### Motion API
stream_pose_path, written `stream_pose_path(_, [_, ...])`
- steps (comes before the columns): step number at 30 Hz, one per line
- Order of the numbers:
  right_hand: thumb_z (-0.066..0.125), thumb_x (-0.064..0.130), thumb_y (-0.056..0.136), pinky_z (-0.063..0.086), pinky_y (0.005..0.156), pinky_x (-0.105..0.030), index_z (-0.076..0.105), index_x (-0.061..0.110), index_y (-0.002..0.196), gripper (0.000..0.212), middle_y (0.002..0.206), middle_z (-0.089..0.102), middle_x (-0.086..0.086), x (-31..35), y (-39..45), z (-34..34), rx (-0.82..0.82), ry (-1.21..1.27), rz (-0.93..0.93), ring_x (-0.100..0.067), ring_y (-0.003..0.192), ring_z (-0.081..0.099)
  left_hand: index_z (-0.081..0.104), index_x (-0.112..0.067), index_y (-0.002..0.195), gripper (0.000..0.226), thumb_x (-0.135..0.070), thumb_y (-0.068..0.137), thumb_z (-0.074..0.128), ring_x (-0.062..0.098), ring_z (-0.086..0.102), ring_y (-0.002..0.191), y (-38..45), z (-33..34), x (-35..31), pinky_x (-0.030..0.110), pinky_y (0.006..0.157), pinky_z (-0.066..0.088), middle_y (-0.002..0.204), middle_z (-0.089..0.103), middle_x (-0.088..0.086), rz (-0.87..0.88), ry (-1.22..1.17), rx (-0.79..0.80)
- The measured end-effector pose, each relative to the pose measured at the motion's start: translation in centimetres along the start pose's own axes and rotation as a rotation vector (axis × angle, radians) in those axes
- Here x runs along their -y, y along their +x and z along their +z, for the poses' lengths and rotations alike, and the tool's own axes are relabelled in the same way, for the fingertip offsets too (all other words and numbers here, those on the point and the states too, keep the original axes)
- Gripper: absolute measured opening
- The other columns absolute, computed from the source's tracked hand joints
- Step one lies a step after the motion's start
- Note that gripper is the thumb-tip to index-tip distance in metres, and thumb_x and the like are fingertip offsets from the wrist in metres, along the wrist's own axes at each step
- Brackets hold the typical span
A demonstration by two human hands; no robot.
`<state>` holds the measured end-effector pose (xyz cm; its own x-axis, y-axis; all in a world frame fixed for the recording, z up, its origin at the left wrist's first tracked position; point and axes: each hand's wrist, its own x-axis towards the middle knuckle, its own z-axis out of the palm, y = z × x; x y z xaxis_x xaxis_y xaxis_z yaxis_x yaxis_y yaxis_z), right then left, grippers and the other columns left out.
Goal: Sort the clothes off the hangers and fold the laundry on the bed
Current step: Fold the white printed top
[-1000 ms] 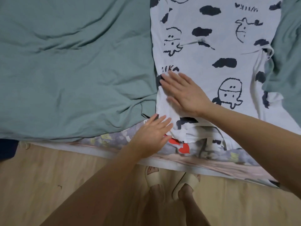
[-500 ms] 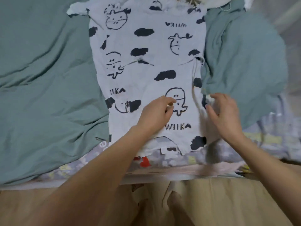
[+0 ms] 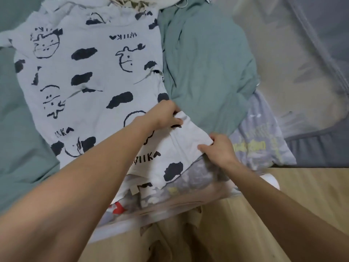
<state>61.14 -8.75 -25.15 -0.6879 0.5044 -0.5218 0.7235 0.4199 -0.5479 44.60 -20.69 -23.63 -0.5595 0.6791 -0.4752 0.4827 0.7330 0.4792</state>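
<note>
White T-shirt [image 3: 98, 76] with black cow patches, doodled faces and "WIIKA" lettering, spread flat on bed, hem toward near edge, collar at far end. Right side panel turned over onto front, plain inside showing. Left hand [image 3: 164, 115] pinching upper edge of that turned panel, fingers curled over fabric. Right hand [image 3: 220, 148] gripping lower corner of same panel, thumb on top. Hem partly overhanging patterned bed sheet [image 3: 258, 146], grey-lilac with yellow print, exposed along near edge of bed. Wooden floor [image 3: 311, 188] below, white object [image 3: 270, 179] on it just beside bed, identity unclear. Teal duvet [image 3: 204, 59] bunched immediately right of shirt, touching its side seam; same teal cloth lying left of shirt. Beige garment [image 3: 132, 2] beyond collar, partly hidden. Grey mesh netting [image 3: 309, 53] far right.
</note>
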Motion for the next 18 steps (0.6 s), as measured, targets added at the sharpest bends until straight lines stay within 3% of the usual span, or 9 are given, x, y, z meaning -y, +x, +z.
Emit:
stream_pose_path(3, [0.065, 0.011, 0.08, 0.033, 0.061, -0.032, 0.058, 0.006, 0.077, 0.009, 0.073, 0.06, -0.008, -1.3, -0.3, -1.2, -0.057, 0.025, 0.004, -0.03, 0.078, 0.056, 0.064, -0.006, 0.076, 0.018, -0.022, 0.084, 0.069, 0.024, 0.056, 0.064, 0.0, -0.1, -0.9, 0.033, 0.061, 0.043, 0.067, 0.066, 0.004, 0.049, -0.178, -0.054])
stream_pose_path(4, [0.064, 0.009, 0.08, 0.029, 0.058, -0.032, 0.05, 0.009, 0.072, 0.016, 0.068, 0.054, -0.006, -1.7, -0.4, -1.6, -0.082, 0.03, 0.006, -0.029, 0.073, 0.055, 0.069, -0.01, 0.082, 0.013, -0.022, 0.084, 0.069, 0.019, 0.058, 0.064, 0.0, 0.0, -1.0, 0.033, 0.064, 0.046, 0.072, 0.07, 0.004, 0.06, -0.213, -0.062])
stream_pose_path(7, [0.056, 0.001, 0.086, 0.04, 0.042, -0.026, 0.035, 0.012, 0.071, 0.028, 0.079, 0.051, -0.015, -2.4, -0.8, -2.1, -0.072, 0.272, 0.08, -0.03, 0.061, 0.068, 0.072, -0.017, 0.087, 0.01, -0.024, 0.087, 0.065, 0.004, 0.055, 0.059, -0.2, 0.4, -1.8, 0.028, 0.064, 0.044, 0.076, 0.074, -0.003, 0.103, -0.19, -0.099])
stream_pose_path(9, [0.051, -0.004, 0.09, 0.05, 0.042, -0.022, 0.031, 0.012, 0.074, 0.03, 0.091, 0.045, -0.017, -2.3, -1.0, -1.6, -0.045, 0.55, 0.159, -0.035, 0.075, 0.07, 0.074, -0.021, 0.089, 0.011, -0.026, 0.089, 0.063, 0.003, 0.061, 0.068, -0.1, 0.7, -2.0, 0.025, 0.067, 0.046, 0.076, 0.073, -0.008, 0.106, -0.152, -0.164])
stream_pose_path(11, [0.051, -0.005, 0.09, 0.058, 0.058, -0.023, 0.033, 0.013, 0.076, 0.029, 0.092, 0.046, -0.016, -2.4, -1.2, -0.8, -0.085, 0.679, 0.156, -0.04, 0.093, 0.065, 0.074, -0.02, 0.089, 0.011, -0.024, 0.088, 0.063, 0.01, 0.062, 0.071, -0.2, 1.0, -1.8, 0.028, 0.068, 0.047, 0.077, 0.072, -0.005, 0.088, -0.16, -0.182])
stream_pose_path(14, [0.053, -0.005, 0.088, 0.057, 0.067, -0.026, 0.039, 0.014, 0.076, 0.027, 0.077, 0.052, -0.021, -2.2, -2.2, 0.3, -0.133, 0.634, 0.031, -0.025, 0.079, 0.061, 0.07, -0.012, 0.104, 0.02, -0.012, 0.084, 0.066, 0.018, 0.062, 0.086, -0.3, 1.5, -1.2, 0.032, 0.081, 0.048, 0.094, 0.069, 0.004, 0.096, -0.153, -0.09])
stream_pose_path(16, [0.056, -0.004, 0.085, 0.045, 0.058, -0.02, 0.042, 0.014, 0.073, 0.026, 0.061, 0.05, -0.009, -2.0, -3.2, 0.9, -0.161, 0.504, -0.067, -0.009, 0.061, 0.048, 0.064, -0.009, 0.117, 0.034, -0.01, 0.084, 0.068, 0.023, 0.059, 0.096, -0.2, 1.6, -0.6, 0.032, 0.089, 0.045, 0.1, 0.062, 0.005, 0.099, -0.07, -0.02])
stream_pose_path(18, [0.059, -0.001, 0.084, 0.032, 0.051, -0.019, 0.044, 0.013, 0.073, 0.023, 0.052, 0.039, 0.005, -1.7, -3.9, 1.5, -0.193, 0.434, -0.127, -0.005, 0.049, 0.034, 0.065, -0.008, 0.113, 0.028, -0.011, 0.085, 0.067, 0.025, 0.062, 0.091, 0.1, 1.5, -0.1, 0.034, 0.086, 0.049, 0.096, 0.064, 0.008, 0.085, -0.068, -0.033])
